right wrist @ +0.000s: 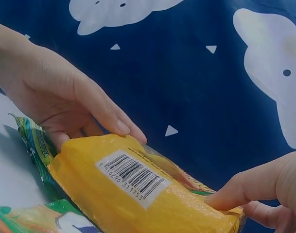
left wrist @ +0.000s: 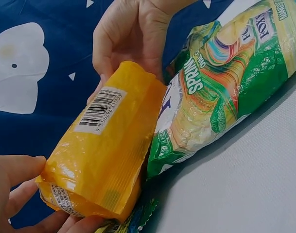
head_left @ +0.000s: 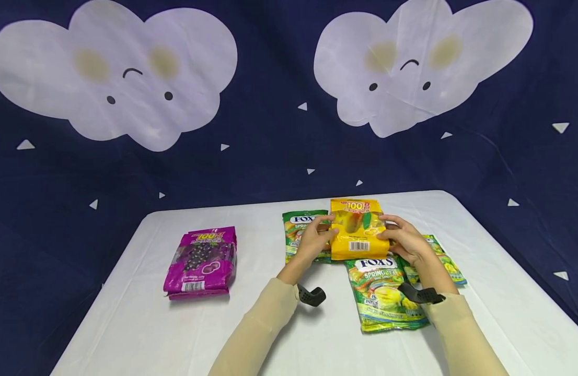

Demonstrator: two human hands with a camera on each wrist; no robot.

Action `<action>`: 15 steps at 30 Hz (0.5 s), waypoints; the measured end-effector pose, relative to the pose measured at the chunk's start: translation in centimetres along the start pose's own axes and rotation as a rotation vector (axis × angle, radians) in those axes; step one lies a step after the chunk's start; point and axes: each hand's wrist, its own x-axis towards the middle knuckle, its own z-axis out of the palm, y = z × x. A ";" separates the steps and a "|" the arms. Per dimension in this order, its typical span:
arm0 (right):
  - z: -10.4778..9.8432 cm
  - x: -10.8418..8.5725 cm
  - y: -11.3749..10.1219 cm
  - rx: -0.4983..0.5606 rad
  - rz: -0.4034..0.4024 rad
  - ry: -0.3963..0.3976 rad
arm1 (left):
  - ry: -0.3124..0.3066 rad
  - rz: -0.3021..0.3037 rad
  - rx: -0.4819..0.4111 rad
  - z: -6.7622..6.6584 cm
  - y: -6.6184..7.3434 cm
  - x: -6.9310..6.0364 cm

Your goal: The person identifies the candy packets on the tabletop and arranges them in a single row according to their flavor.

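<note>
A yellow candy bag point(head_left: 357, 230) with a mango picture and a barcode is gripped at its two sides. My left hand point(head_left: 312, 241) holds its left edge, thumb on the front and fingers curled behind. On the opposite edge my right hand point(head_left: 406, 241) has the same kind of grip. In the left wrist view the yellow bag point(left wrist: 104, 141) stands tilted against a green Fox's candy bag point(left wrist: 220, 87). Both hands also show around the bag in the right wrist view, the left hand point(right wrist: 65, 87) at its far end.
Below the yellow bag lies a green Fox's Spring Tea bag point(head_left: 385, 300). Other green bags lie partly hidden behind the left hand point(head_left: 293, 230) and the right hand point(head_left: 446, 261). Purple grape candy bags point(head_left: 201, 263) are stacked at the left of the white table point(head_left: 270, 339).
</note>
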 end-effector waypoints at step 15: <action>1.3 -0.5 -0.9 -0.044 -0.006 -0.026 | 0.036 0.016 0.007 -1.1 0.0 -0.9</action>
